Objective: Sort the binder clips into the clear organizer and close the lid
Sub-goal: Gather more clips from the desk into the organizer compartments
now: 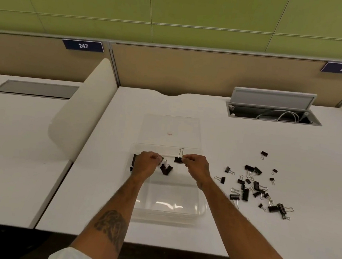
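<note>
Two signs (83, 45) read 247, 248; right hand (196, 165) fingers pinch binder clip (179, 159).

The table (102, 195) has a smooth, matt white top with only a faint sheen. On it the clear organizer (198, 211) is glossy transparent plastic, its near rim catching bright streaks of light, and its open lid (189, 123) is the same clear plastic, so faint it nearly melts into the white. The binder clips (257, 190) scattered to the right have matt black bodies and thin shiny wire handles, probably steel, though they are too small to be sure. The divider panel (191, 73) behind looks like tan woven cloth in a grey metal frame.
</note>
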